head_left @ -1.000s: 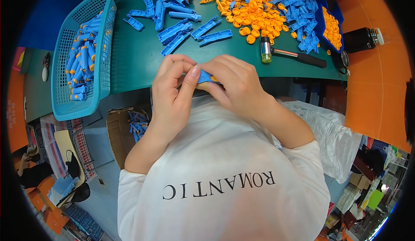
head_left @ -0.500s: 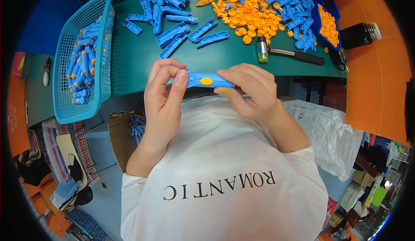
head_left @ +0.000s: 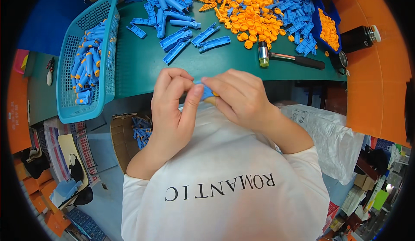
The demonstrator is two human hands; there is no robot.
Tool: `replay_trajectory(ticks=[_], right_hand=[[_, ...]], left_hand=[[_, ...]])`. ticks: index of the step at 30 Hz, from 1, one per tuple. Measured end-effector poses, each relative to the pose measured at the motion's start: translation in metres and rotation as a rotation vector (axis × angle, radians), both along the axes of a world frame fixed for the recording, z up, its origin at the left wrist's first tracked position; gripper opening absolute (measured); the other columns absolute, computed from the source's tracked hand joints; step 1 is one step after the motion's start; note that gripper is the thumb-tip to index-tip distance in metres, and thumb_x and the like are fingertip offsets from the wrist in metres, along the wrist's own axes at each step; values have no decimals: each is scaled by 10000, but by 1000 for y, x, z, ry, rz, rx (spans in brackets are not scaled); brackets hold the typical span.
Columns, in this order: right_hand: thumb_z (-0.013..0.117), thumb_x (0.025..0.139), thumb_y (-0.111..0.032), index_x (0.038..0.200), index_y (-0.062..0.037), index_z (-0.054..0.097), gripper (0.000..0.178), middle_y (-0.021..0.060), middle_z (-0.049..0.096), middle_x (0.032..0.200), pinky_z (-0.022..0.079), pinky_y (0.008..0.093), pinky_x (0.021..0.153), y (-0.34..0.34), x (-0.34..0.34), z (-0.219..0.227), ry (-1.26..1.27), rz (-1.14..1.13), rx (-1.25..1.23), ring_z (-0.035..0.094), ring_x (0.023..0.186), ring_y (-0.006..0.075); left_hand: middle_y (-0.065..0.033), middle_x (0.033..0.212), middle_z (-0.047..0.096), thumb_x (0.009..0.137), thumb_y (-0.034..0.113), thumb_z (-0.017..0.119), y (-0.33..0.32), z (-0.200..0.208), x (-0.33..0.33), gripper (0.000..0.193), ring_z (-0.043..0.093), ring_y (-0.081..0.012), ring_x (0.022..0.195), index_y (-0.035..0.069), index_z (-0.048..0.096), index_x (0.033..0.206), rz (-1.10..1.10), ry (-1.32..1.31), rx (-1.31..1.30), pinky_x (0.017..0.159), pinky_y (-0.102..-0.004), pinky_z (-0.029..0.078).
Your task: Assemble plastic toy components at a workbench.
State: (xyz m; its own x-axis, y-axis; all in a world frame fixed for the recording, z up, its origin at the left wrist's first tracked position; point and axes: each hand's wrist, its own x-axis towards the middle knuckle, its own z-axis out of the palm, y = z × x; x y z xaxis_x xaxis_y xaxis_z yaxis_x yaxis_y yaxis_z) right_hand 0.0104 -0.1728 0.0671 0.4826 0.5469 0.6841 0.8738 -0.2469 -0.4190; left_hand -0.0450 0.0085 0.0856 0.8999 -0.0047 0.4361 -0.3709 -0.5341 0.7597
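The person's right hand (head_left: 244,96) is closed around a blue piece (head_left: 207,93), its thumb below and its fingers bent over the top, so that only a short stretch of blue and a small bit of orange show. The left hand (head_left: 173,100) is half closed, its fingers curled inward and its thumb tip against the left end of the piece; how firmly it grips cannot be told. The piece sits between the two sets of fingertips, in front of the white shirt (head_left: 225,217) and just off the near edge of the green table (head_left: 142,70)

Beyond the hands, on the table, lie a few open blue shells (head_left: 214,44), with more blue parts (head_left: 162,18) heaped behind them. Farther off, ahead of the right hand, spreads a pile of round orange caps (head_left: 255,24). Near the right hand, just past it, a hammer (head_left: 283,56) rests with its handle pointing away to the right, and farther right stand a blue tray (head_left: 317,30) of small orange parts and a black bottle (head_left: 358,39) lying on its side

Well to the left of the left hand is a turquoise basket (head_left: 111,53) holding blue-and-orange pieces (head_left: 86,63); below that hand's forearm, a cardboard box (head_left: 119,139) holds more blue parts
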Motion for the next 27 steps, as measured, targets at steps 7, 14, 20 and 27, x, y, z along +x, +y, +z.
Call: replay_trajectory(ticks=[7,14,20,27], right_hand=[[805,740,-44,1001,45,680,303,121,678,819,495,356,522,0,7,-14,-60,24,24,647,628,269],[797,785,-48,1138,29,720,369,133,740,910,545,303,758,-14,8,17,846,195,22,721,838,221],[796,778,-11,1047,23,744,276,126,753,929,534,291,721,-28,-12,31,950,314,74,711,821,185],[845,741,-45,994,20,749,278,136,748,891,533,303,659,-28,-24,26,772,313,145,716,767,224]], left_hand=[[-143,1010,542,1000,119,605,5,0,6,160,537,-274,857,-9,565,915,-117,154,-13,741,-361,448],[-120,1084,592,900,86,713,14,-21,7,94,604,-253,953,44,630,915,-45,-441,253,864,-404,511],[-115,970,726,772,87,830,19,-25,1,226,710,-270,865,39,705,955,-421,-349,-174,826,-416,588],[-131,889,726,763,3,794,26,-2,4,220,728,-259,798,-33,744,974,-506,-399,13,713,-350,626]])
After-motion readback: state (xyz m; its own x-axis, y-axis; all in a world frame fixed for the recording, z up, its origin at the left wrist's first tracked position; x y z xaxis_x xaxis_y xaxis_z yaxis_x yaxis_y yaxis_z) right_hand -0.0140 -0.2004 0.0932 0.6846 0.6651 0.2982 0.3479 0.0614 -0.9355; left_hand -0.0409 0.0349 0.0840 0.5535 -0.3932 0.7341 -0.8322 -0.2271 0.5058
